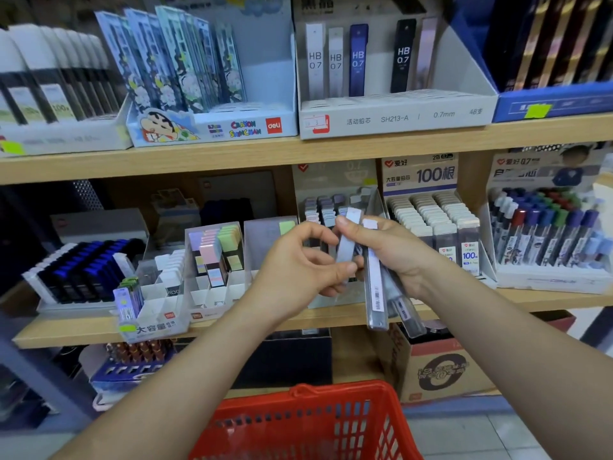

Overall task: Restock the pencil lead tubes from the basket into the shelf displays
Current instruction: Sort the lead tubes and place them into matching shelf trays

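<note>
Printed cardboard box [441,368] — pale floor tiles [477,436] just beside

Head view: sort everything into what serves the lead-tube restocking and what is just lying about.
Job in hand: left hand pinching a pale tube; right hand gripping a tube bundle; red basket; HB 0.7 display box.
Lying about: sticky notes; cardboard carton.
</note>
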Motion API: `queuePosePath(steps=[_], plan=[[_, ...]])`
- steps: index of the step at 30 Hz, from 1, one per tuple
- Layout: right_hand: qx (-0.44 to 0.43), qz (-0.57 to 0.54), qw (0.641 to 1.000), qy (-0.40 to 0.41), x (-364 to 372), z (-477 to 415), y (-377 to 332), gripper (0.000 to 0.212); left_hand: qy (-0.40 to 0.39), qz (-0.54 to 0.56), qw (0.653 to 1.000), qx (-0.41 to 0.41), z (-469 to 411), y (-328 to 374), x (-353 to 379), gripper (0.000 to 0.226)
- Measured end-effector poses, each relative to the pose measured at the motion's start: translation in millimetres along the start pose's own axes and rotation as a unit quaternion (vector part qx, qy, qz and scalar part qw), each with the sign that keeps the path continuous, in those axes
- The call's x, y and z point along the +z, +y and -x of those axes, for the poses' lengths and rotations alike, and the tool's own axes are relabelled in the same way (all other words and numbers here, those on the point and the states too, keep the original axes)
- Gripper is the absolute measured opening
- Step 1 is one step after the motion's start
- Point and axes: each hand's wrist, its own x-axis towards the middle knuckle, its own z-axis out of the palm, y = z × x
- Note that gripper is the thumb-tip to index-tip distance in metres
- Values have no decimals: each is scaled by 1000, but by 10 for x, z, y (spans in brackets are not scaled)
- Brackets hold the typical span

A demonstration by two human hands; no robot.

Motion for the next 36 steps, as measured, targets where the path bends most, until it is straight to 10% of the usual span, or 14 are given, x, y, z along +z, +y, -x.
queuePosePath(steps=[9,24,36], plan=[[2,-54,991,-122,-15,21,11,21,-69,270,954,-112,47,-81,-294,41],[23,-1,996,-85,153,-53,13,22,62,123,989,-61,29,-165,-332,42],[-18,130,976,-175,170,193,-498,25,-79,-47,995,39,138,385,-533,75]])
